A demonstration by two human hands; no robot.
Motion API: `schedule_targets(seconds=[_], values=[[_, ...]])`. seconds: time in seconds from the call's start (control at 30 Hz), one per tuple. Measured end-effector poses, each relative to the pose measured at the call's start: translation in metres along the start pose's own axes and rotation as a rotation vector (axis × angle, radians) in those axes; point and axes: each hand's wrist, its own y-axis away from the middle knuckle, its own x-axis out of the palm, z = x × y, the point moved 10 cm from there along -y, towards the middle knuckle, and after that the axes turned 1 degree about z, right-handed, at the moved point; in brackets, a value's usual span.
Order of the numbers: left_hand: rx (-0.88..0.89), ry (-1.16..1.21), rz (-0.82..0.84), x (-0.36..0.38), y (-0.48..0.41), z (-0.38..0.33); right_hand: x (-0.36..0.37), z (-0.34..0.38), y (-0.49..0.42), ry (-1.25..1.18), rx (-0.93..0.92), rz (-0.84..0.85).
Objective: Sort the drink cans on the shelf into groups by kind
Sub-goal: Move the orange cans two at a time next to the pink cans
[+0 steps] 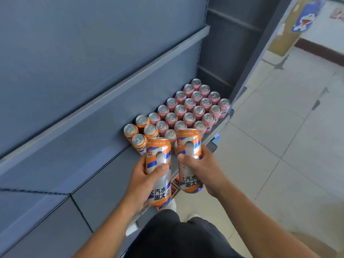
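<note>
Standing in dark clothing [176,237] and white shoes [172,204] at the front edge of a grey shelf [104,170], looking down along it. Gripping one tall orange can [160,190] in the left hand [143,183], thumb lying across the silver front, fingers wrapping round the far side, keeping the can upright near the shelf's front edge. Gripping a second orange can [189,146] of the same print in the right hand [202,168], thumb curling over the front, palm closing round the right side, holding this one upright too, a little higher in view than the first, the two close side by side but not touching. Facing, just beyond the held pair, four more orange cans [139,140] clustering on the shelf at the left end of the stock, touching one another. Facing, to the right of those and further back, a big block of pink cans [189,108] standing in diagonal rows, tops up, packing tight against the orange cluster. Looking under an upper shelf [130,81] of the same grey overhanging the stock. Taking in, off to the right, pale floor tiles [279,146] and, far away, a cardboard box [283,40] bearing a blue cartoon sticker [307,15]
</note>
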Motion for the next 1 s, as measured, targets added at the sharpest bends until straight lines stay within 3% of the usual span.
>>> schedule_targets(seconds=[0.27,0.67,1.0], values=[[-0.003,0.017,-0.195,-0.057,-0.060,0.025,0.033,0.002,-0.077,0.174,0.037,0.123],[-0.030,-0.038,-0.320,-0.068,-0.098,0.068,0.058,-0.029,-0.158,0.437,0.035,0.272],[-0.072,-0.109,-0.552,-0.069,-0.116,0.093,0.069,-0.032,-0.200,0.720,-0.165,0.409]])
